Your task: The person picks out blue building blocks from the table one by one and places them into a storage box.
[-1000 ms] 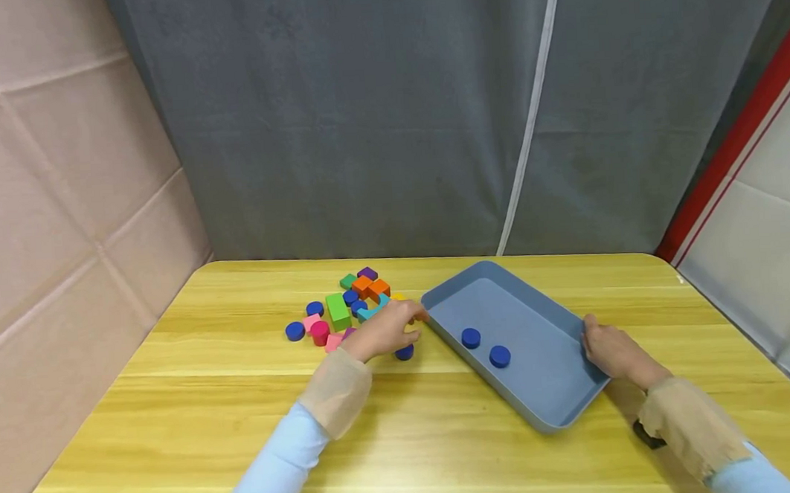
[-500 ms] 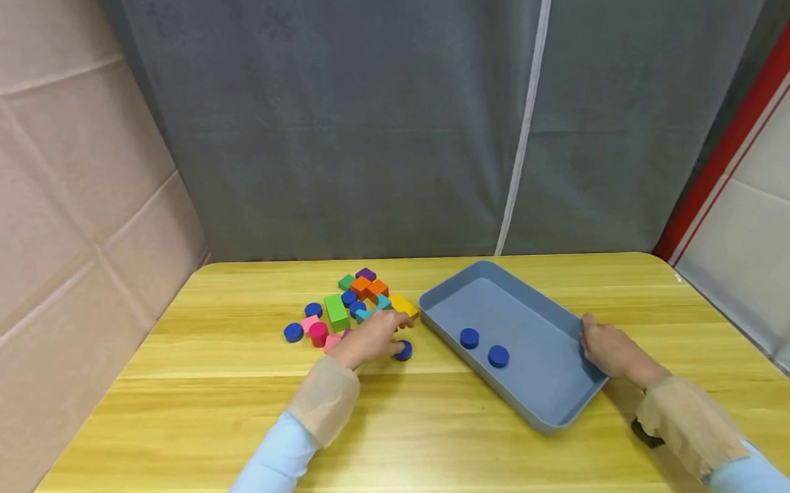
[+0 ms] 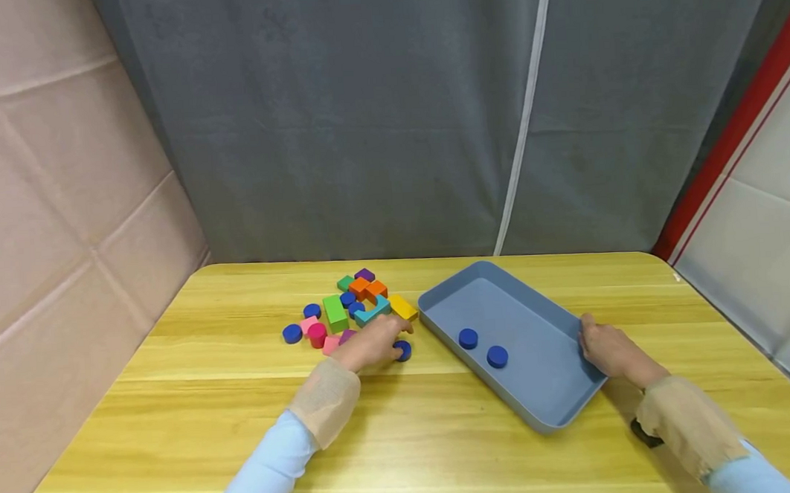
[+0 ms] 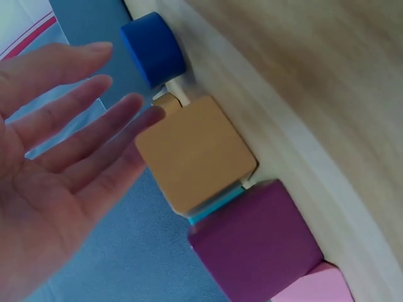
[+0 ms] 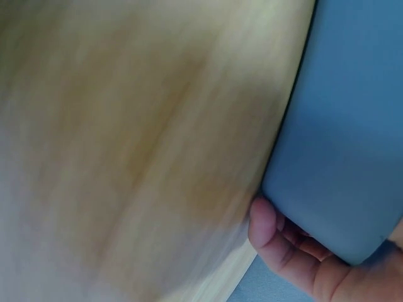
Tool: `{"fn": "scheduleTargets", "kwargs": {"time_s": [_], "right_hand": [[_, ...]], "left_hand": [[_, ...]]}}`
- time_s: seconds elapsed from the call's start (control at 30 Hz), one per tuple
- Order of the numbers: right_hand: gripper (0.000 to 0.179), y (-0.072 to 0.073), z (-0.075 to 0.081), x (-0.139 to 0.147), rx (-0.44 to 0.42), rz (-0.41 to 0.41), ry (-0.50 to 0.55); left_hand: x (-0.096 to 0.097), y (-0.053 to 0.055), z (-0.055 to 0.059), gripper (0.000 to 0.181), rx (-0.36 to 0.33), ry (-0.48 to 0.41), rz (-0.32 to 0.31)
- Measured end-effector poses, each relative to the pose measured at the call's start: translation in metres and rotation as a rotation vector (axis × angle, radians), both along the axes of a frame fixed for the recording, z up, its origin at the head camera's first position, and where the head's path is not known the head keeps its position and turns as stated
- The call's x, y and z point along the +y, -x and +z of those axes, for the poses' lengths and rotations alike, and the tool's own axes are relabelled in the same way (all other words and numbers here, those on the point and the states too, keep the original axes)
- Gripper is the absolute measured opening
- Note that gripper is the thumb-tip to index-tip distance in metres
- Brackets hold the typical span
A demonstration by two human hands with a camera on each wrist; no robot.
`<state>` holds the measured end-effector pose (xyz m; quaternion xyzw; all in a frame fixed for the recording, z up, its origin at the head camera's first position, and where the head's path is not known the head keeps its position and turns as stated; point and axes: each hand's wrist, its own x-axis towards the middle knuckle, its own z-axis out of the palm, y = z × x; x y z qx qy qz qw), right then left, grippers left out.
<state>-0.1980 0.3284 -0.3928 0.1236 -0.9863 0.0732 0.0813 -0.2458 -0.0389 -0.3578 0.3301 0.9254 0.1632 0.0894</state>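
Observation:
My left hand (image 3: 376, 342) hovers at the right side of a pile of coloured blocks, its fingers extended and nothing held. In the head view its thumb is right at a blue disc (image 3: 403, 350) on the table. The left wrist view shows the same hand (image 4: 69, 145) with its fingertips by a tan block (image 4: 195, 154), the blue disc (image 4: 154, 50) beyond them. My right hand (image 3: 615, 350) grips the right edge of a grey-blue tray (image 3: 525, 307); in the right wrist view its thumb and fingers curl round the tray's corner (image 5: 340, 214). Two blue discs (image 3: 468, 338) lie inside the tray.
Left of the tray, the pile includes a light green block (image 3: 335, 314), a turquoise arch (image 3: 373, 311), a yellow block (image 3: 403, 308), orange pieces (image 3: 376, 290), a crimson cylinder (image 3: 317, 335) and several blue discs (image 3: 292, 334). A grey curtain (image 3: 349, 130) hangs behind the wooden table (image 3: 446, 452).
My left hand has drawn back leftward from the tray's edge to the blue disc, uncovering the yellow block. The right hand stays on the tray, and the two discs inside remain in place.

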Motion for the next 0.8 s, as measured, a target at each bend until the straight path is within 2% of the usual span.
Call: {"fn": "scheduleTargets", "kwargs": {"time_s": [0.4, 0.63, 0.8], "right_hand": [[0.010, 0.000, -0.001, 0.001, 0.004, 0.009, 0.009], [0.011, 0.000, -0.002, 0.001, 0.005, 0.008, 0.005], [0.012, 0.001, -0.003, 0.002, 0.036, 0.030, -0.001]], "left_hand": [[0.007, -0.002, -0.003, 0.032, 0.007, 0.140, -0.010], [0.009, -0.003, -0.004, 0.032, 0.003, 0.147, -0.027], [0.011, -0.003, -0.007, 0.026, 0.044, 0.150, -0.060]]}}
